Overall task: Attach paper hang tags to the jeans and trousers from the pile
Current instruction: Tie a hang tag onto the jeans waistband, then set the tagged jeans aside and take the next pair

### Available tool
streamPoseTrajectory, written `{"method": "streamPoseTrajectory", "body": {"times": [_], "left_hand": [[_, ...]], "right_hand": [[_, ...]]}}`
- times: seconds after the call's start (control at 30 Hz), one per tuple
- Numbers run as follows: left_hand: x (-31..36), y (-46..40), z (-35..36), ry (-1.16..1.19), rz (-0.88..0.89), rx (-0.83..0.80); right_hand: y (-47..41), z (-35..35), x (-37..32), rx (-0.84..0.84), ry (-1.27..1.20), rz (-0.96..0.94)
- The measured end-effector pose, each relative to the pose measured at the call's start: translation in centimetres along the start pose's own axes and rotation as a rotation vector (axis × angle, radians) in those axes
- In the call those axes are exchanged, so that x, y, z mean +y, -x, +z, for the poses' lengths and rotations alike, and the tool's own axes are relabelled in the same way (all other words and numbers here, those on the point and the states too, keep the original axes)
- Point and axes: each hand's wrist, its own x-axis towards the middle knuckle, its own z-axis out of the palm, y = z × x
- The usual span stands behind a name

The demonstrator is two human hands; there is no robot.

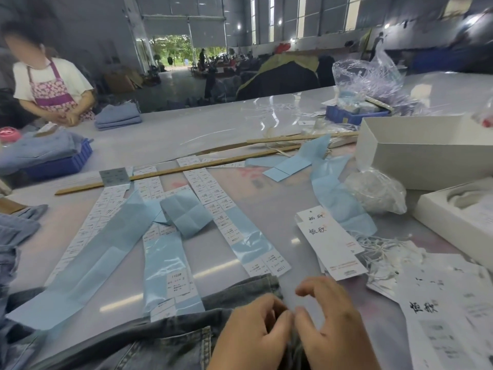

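1. The jeans (149, 340) lie flat at the near edge of the worktop (266, 209), waistband end toward the right, probably so the part that takes a tag sits directly under both hands.
2. The left hand (250, 329) and the right hand (328, 321) meet over a bunched fold of denim. The left hand's grip looks curled round that fold. The right hand's thumb and a finger press toward the same spot, with the other fingers raised and bent.
3. My guess is that they are working a tag string through the cloth, but no string or tag is visible between the fingers.
4. The hang tags (330, 244) lie fanned just beyond the right hand, with loose white strings (384, 252) beside them, kept within easy reach.
5. Long sticker strips (213, 201) on blue backing paper (88, 265) spread across the middle, some pinned under a wooden stick (170, 172), likely to stop them curling.
6. Hidden or unclear: the hands cover the exact grip point, the jeans run off the bottom edge, and print on the stickers is too small to read. A white box (416, 158) at far right shows nothing of its contents.
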Motion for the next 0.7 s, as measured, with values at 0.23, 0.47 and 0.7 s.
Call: {"method": "streamPoseTrajectory", "body": {"times": [0.23, 0.47, 0.7], "left_hand": [[5.4, -5.7, 1.8, -0.094, 0.099, 0.032], [8.9, -14.3, 5.8, -0.322, 0.156, 0.005], [8.6, -17.6, 7.4, -0.263, 0.157, -0.009]], "right_hand": [[-6.8, -3.9, 5.2, 0.034, 0.044, 0.314], [-14.4, -5.0, 11.8, 0.063, 0.137, 0.563], [-19.2, -3.6, 16.5, -0.020, 0.123, 0.763]]}}
